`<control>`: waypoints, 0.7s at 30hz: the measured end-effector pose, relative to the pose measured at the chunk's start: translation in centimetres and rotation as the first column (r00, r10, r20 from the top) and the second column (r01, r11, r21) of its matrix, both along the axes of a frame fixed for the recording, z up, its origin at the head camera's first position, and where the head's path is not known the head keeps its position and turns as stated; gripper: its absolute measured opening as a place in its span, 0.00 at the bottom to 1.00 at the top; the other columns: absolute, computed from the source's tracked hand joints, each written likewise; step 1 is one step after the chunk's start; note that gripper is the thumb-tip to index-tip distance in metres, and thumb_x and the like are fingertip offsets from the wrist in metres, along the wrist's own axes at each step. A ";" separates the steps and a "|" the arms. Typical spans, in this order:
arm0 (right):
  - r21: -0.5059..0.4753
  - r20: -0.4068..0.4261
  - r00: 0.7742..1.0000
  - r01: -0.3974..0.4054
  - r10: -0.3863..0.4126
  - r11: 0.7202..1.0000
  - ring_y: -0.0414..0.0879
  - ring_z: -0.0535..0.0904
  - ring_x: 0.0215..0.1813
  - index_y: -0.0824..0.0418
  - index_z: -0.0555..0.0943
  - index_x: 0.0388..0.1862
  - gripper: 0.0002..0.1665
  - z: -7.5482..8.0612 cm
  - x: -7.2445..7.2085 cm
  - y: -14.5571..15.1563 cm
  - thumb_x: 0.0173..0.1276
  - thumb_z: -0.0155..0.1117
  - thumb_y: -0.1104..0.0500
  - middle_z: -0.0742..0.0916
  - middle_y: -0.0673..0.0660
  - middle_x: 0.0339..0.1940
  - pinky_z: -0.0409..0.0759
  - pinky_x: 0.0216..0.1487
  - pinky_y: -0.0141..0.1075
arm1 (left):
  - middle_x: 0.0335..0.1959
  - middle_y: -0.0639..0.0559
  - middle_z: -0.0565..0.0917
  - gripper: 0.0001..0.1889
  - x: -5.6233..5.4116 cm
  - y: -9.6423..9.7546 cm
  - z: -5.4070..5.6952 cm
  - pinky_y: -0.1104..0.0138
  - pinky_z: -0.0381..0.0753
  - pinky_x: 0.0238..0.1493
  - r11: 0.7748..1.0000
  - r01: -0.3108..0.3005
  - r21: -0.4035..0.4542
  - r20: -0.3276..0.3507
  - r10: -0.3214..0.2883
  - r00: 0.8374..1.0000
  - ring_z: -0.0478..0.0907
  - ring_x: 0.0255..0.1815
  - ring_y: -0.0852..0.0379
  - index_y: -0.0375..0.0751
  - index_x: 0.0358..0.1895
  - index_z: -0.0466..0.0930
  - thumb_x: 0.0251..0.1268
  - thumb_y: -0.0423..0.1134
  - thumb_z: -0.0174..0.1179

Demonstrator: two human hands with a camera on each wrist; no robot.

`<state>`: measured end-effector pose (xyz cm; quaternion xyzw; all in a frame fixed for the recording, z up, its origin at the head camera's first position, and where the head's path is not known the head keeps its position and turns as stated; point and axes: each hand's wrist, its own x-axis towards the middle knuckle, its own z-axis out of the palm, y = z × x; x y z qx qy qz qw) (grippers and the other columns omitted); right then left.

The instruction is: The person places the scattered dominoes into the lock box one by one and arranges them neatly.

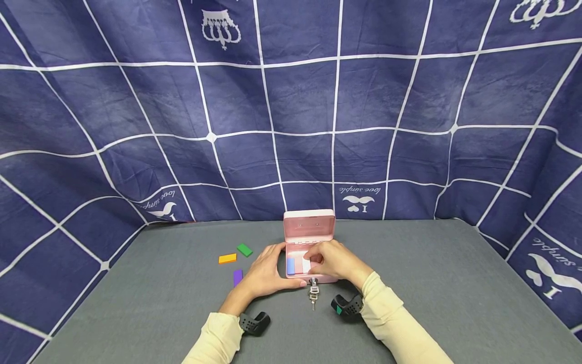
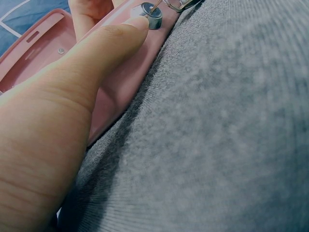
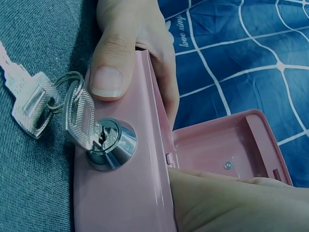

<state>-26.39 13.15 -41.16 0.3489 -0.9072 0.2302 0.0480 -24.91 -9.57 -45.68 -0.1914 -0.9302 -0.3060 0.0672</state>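
A small pink cash box [image 1: 327, 278] stands on the table with its lid [image 1: 309, 230] raised. My left hand [image 1: 265, 273] holds the box at its left side, thumb along the front wall beside the lock [image 3: 113, 145]. A key [image 3: 79, 116] sits in that lock, and a second key [image 3: 31, 99] hangs from its ring. Inside the box, my right hand [image 1: 336, 259] pinches a white block [image 1: 306, 265] between thumb and fingers. A blue block [image 1: 291, 266] lies at the box's left end. The right fingertips are hidden in the right wrist view.
Left of the box lie an orange block [image 1: 228, 259], a green block [image 1: 244, 249] and a purple block [image 1: 238, 277], the last close to my left wrist. A dark blue checked cloth [image 1: 300, 101] hangs behind the grey tabletop [image 1: 432, 283].
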 end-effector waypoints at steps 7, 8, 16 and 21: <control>-0.004 0.005 1.000 -0.001 0.001 1.000 0.39 0.81 0.32 0.56 0.89 0.40 0.14 -0.1 -0.1 0.0 0.53 0.77 0.60 0.88 0.49 0.29 0.76 0.36 0.29 | 0.65 0.51 0.77 0.58 0.0 0.0 0.0 0.49 0.73 0.65 1.000 0.002 0.005 -0.003 -0.002 1.000 0.70 0.68 0.52 0.49 0.72 0.65 0.34 0.75 0.72; -0.005 0.003 1.000 -0.002 0.002 1.000 0.39 0.80 0.31 0.56 0.89 0.40 0.14 -0.1 -0.1 0.1 0.53 0.77 0.60 0.88 0.49 0.29 0.75 0.36 0.29 | 0.65 0.51 0.77 0.58 0.0 0.0 0.0 0.49 0.73 0.65 1.000 0.003 0.006 -0.003 -0.003 1.000 0.70 0.68 0.52 0.49 0.72 0.65 0.34 0.75 0.72; -0.110 -0.002 1.000 -0.014 0.014 0.994 0.33 0.77 0.30 0.54 0.88 0.43 0.15 -0.9 -0.2 0.7 0.57 0.77 0.55 0.87 0.46 0.29 0.75 0.35 0.26 | 0.65 0.51 0.76 0.59 -0.1 0.0 -0.2 0.48 0.72 0.66 1.000 -0.005 0.003 0.004 0.005 1.000 0.70 0.68 0.52 0.49 0.73 0.64 0.34 0.76 0.72; -0.279 -0.139 0.990 -0.029 -0.011 0.960 0.35 0.81 0.38 0.53 0.87 0.43 0.13 -2.9 0.0 0.8 0.60 0.76 0.52 0.89 0.45 0.37 0.79 0.42 0.30 | 0.64 0.50 0.76 0.59 0.0 0.0 0.0 0.49 0.74 0.64 1.000 -0.009 -0.007 0.015 0.010 1.000 0.71 0.67 0.52 0.48 0.73 0.64 0.34 0.75 0.72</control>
